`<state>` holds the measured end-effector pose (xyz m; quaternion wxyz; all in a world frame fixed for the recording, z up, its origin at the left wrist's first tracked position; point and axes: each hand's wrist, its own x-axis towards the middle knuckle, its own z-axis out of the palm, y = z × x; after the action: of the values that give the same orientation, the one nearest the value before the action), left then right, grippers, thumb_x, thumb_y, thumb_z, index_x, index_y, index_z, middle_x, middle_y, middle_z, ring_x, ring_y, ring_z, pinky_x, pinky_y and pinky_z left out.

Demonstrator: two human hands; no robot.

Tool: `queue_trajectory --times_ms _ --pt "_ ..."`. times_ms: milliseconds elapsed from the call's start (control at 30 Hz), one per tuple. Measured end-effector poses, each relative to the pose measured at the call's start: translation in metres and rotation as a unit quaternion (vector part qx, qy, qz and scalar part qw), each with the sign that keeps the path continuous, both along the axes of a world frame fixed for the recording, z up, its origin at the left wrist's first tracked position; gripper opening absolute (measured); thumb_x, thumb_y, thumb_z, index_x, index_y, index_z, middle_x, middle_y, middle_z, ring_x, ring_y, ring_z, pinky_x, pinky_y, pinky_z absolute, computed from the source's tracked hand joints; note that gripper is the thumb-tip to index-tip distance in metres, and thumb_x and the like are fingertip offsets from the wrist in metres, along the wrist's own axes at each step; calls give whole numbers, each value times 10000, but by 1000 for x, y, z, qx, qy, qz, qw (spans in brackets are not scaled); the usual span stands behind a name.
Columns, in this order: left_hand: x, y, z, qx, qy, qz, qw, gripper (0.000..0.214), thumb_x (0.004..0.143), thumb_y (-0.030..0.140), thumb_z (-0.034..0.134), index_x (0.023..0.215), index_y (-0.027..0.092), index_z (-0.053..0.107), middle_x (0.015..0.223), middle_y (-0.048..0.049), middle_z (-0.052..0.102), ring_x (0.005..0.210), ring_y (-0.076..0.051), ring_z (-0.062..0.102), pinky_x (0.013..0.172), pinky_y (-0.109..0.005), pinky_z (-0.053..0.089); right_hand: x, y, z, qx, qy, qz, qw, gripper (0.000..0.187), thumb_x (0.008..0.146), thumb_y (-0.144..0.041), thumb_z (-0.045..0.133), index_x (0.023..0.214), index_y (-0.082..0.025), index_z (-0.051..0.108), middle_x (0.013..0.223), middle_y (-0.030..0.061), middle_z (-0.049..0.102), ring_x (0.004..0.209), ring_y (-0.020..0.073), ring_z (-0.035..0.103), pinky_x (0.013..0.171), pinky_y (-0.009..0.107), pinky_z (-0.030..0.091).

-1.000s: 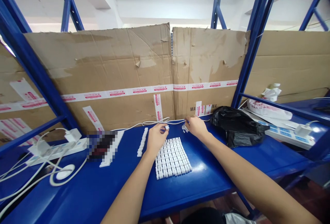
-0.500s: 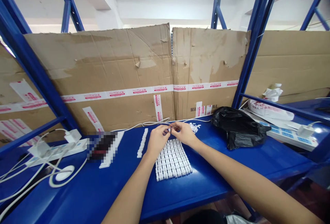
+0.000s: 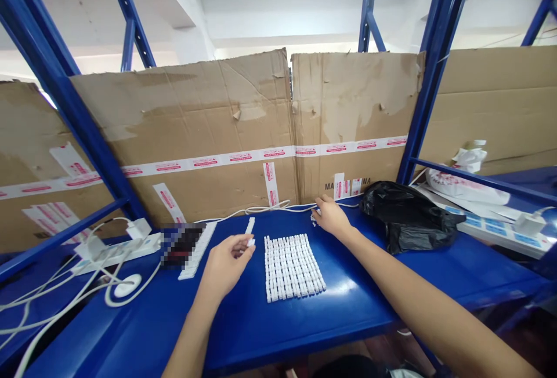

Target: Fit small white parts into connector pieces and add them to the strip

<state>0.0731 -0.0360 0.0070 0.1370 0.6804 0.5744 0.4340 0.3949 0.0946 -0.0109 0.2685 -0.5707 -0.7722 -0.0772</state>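
Observation:
My left hand (image 3: 226, 263) hovers over the blue shelf (image 3: 278, 320), thumb and fingers pinched on a small white plastic piece (image 3: 251, 242) beside a single row of white pieces (image 3: 249, 226). To its right lies a block of several rows of the same white pieces (image 3: 291, 266). My right hand (image 3: 331, 216) reaches to the back of the shelf, fingers curled down onto a small heap of loose white pieces (image 3: 314, 215), mostly hidden under the hand.
A crumpled black plastic bag (image 3: 409, 220) lies to the right. Power strips (image 3: 117, 249) with white cables (image 3: 87, 297) sit at the left, another power strip (image 3: 496, 230) at the right. A white cable (image 3: 270, 208) runs along the taped cardboard wall (image 3: 243, 134). Blue rack posts (image 3: 429, 65) flank the shelf.
My hands, together above the block half a second ago, have parted. The left moved left and down with a white piece; the right went back to the loose heap.

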Motion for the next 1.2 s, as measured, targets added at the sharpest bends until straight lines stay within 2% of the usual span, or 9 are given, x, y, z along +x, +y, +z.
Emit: queue_trajectory --times_ms 133,267,400,533,633,767,933,1067,1200 --pt "-24 -31 -13 -46 53 50 996 269 803 344 671 1035 252 769 895 -33 802 775 -237 763 723 -356 622 -18 -8 -1 17 15 58 998 237 996 -284 566 1157 -148 675 1096 145 658 1034 266 645 919 333 496" --pt "-34 -40 -17 -89 61 52 993 197 813 355 655 961 271 754 906 -21 807 860 -252 773 748 -347 614 -32 -15 -5 24 24 114 993 285 994 -281 568 1240 -163 652 1124 129 658 1070 254 645 952 332 498" --pt "-38 -41 -18 -110 90 20 990 245 876 425 591 938 305 795 1041 -19 808 965 -270 761 854 -384 600 -35 -17 -9 8 28 149 988 296 996 -266 558 1251 -146 651 1140 138 658 1079 251 652 982 344 496" --pt "-38 -38 -22 -103 69 53 991 310 860 446 604 1037 261 779 1021 -55 803 887 -270 764 794 -384 610 -35 -16 -10 5 34 154 987 295 991 -266 564 1241 -145 663 1146 136 665 1067 249 658 985 349 500" --pt "-37 -34 -26 -99 36 58 993 426 805 470 680 1151 225 726 1092 -83 783 824 -252 767 738 -368 623 -36 -16 -12 0 36 174 984 273 985 -263 572 1202 -145 688 1099 127 687 1050 248 661 968 353 505" --pt "-36 -26 -31 -91 -12 43 995 503 756 440 716 1202 215 664 1206 -106 737 840 -239 775 721 -360 637 -42 -19 -12 8 30 223 974 248 989 -233 559 1164 -141 707 1038 117 719 1031 248 657 973 382 504" --pt "-40 -19 -35 -91 -31 28 995 511 753 411 701 1219 213 632 1212 -118 722 834 -242 773 731 -387 646 -53 -31 -6 22 40 296 954 296 1006 -169 488 1228 -145 682 1139 117 732 1091 250 637 1033 437 491" --pt "-42 -18 -27 -86 -9 29 996 536 783 464 708 1250 213 631 1277 -133 698 896 -255 769 737 -382 642 -64 -39 -7 -7 50 363 930 447 984 -76 428 1398 -160 574 1269 117 703 1265 257 546 1061 442 484" --pt "-34 -6 -2 -19 11 54 998 468 860 508 659 1208 194 664 1293 -138 692 933 -263 759 759 -385 626 -77 -47 -11 -52 3 397 917 476 1001 -87 400 1445 -202 525 1435 110 616 1456 310 385 1117 542 416"
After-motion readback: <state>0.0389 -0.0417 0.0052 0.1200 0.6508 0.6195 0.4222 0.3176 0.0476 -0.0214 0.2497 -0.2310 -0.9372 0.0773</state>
